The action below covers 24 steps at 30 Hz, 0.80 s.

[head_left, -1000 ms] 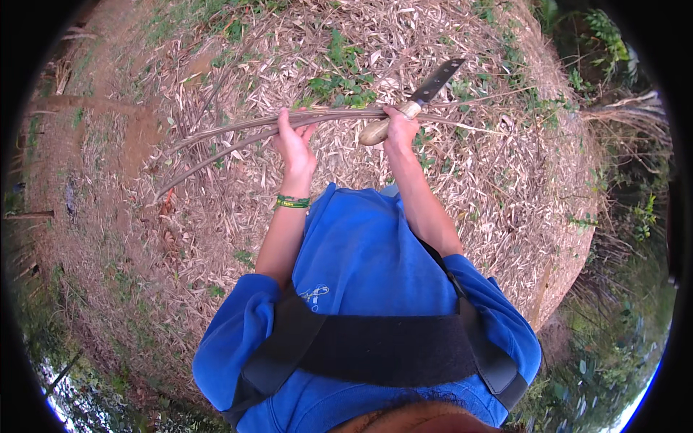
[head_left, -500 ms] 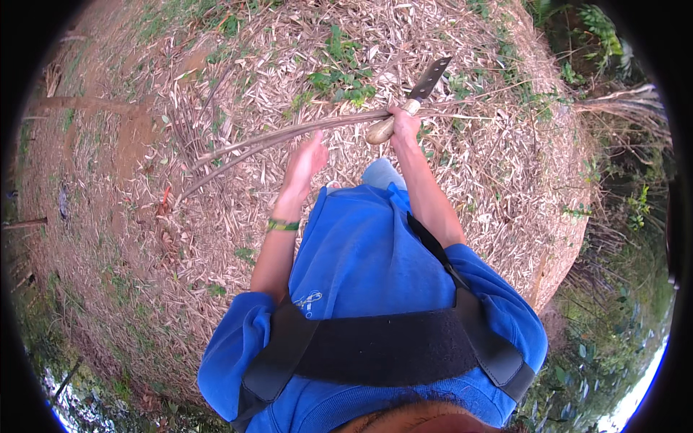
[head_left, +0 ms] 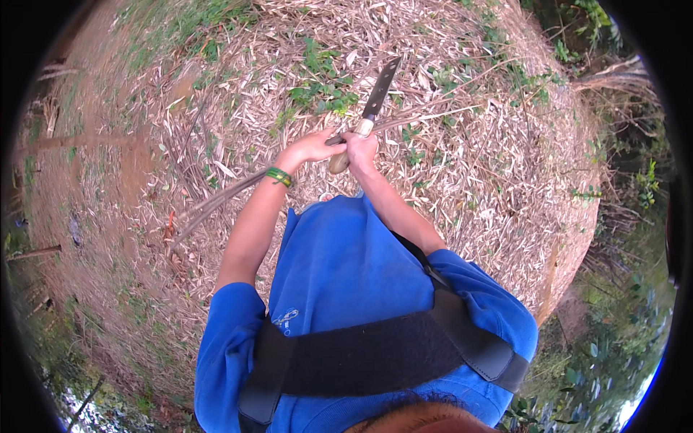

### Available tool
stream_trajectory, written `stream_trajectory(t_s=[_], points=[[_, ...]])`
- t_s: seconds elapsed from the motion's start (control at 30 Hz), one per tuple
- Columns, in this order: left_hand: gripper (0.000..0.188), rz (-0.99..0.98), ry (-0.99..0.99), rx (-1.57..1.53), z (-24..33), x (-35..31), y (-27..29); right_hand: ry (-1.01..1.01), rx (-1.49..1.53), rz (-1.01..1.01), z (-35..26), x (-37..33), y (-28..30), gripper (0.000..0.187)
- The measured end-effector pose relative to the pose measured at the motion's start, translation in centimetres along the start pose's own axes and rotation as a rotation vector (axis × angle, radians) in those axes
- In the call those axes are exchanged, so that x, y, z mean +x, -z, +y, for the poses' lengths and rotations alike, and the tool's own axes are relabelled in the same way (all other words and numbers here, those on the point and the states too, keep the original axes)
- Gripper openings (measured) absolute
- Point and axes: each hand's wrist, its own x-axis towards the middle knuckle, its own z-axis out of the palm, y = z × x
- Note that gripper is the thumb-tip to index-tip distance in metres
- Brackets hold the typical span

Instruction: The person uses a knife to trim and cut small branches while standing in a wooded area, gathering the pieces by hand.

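My right hand [head_left: 362,149] is wrapped round the wooden handle of a machete [head_left: 381,88], whose dark blade with small holes points up and away. The same hand pins a thin bundle of dry sticks [head_left: 229,193] against the handle. The sticks run from the lower left, pass under my left wrist and come out beyond my right hand. Next to the right hand, my left hand [head_left: 312,149] is closed round the bundle, with thumb and fingers on either side of it. Part of the bundle is hidden beneath the left hand.
Dry leaf litter [head_left: 462,187] covers the sloping ground. A low green plant [head_left: 323,92] grows just ahead of my hands. Cut stems [head_left: 189,155] lie at the left. Dense bushes [head_left: 635,195] stand along the right edge.
My left hand has moved in from beside the sticks and closed on them next to my right hand. The right hand, machete and sticks have shifted left and nearer to me.
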Motion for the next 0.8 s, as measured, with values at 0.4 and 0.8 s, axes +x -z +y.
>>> stream_trajectory(t_s=[0.4,0.8], points=[[0.053,0.342,-0.430,0.374,4.2,-0.2,-2.2,-0.071,0.183,-0.130,-1.9,0.6,4.6,0.031],[0.024,0.354,-0.260,0.683,7.5,0.6,-3.5,-0.142,0.240,-0.360,-5.9,0.6,8.7,0.036]])
